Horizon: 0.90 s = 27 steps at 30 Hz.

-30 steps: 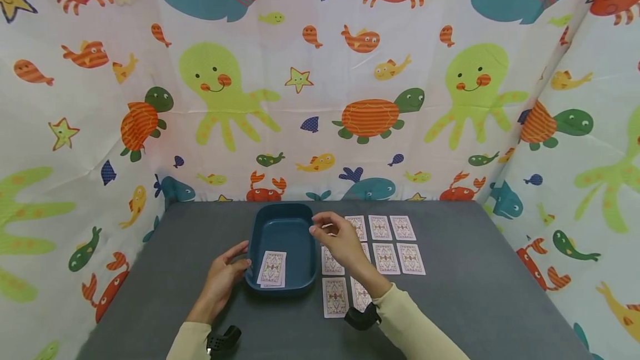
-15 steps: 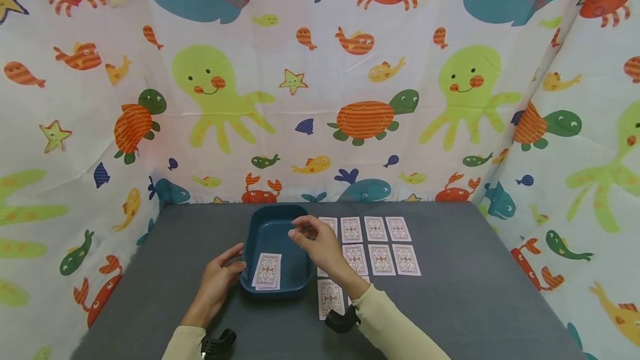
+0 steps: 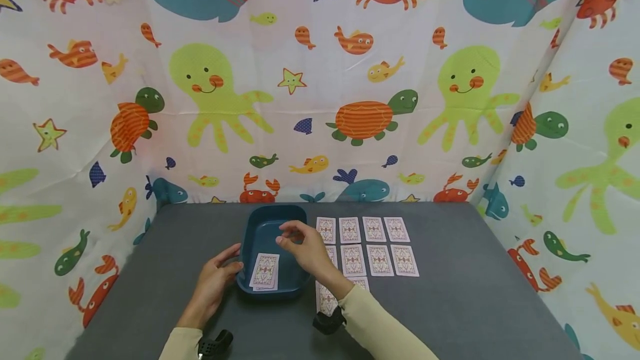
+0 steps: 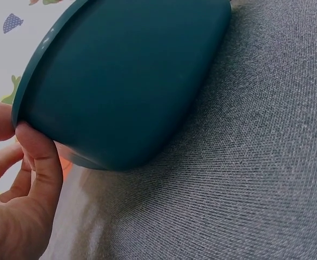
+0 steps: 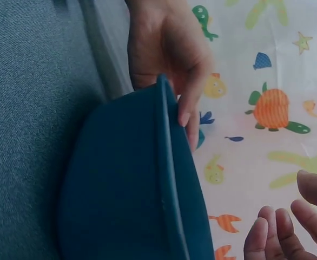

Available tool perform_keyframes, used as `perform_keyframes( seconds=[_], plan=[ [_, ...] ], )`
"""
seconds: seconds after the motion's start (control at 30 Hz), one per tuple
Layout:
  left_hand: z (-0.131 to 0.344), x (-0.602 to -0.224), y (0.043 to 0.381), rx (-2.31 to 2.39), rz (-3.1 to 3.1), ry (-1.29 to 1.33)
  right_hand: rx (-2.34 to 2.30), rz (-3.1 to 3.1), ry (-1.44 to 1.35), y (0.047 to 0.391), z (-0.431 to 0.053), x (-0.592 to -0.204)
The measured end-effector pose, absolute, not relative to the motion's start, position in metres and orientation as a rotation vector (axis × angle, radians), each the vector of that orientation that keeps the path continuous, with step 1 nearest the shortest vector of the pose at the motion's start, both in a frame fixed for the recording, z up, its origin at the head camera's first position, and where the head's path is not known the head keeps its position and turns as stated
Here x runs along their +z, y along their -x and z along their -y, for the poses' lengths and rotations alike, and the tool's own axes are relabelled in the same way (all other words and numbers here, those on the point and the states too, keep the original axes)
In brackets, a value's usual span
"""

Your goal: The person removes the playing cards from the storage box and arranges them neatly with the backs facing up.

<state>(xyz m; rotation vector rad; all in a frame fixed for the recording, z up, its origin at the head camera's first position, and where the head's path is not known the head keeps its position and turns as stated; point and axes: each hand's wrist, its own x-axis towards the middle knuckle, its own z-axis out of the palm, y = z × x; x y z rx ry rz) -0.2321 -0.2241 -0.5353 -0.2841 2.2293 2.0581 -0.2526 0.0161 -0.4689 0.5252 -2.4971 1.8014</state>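
Observation:
A dark blue plastic tray stands on the grey table. Two or more playing cards lie overlapped, backs up, in its near left part. My left hand pinches the tray's left rim between thumb and forefinger; the left wrist view shows the thumb pressed to the outer wall. Above the tray's right side hovers my right hand, fingers loosely bent. The right wrist view shows its thumb and fingers apart, with nothing between them. The right hand and forearm hide part of the tray and some cards.
Right of the tray, several playing cards lie backs up in rows on the grey table. The right forearm crosses over the nearest row. A curtain printed with sea animals hangs behind the table and along both sides.
My right hand has moved left, from the tray's right rim to over its inside. The left hand keeps its hold on the rim. The head view has shifted slightly.

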Motion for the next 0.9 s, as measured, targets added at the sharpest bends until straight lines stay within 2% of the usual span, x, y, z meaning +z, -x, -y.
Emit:
perform_keyframes(
  seconds=[0.9],
  plan=[
    [0.222,-0.537,0.233,2.078,-2.234,0.281,1.617,2.770,-0.377,0.268,0.014,-0.490]
  ],
)
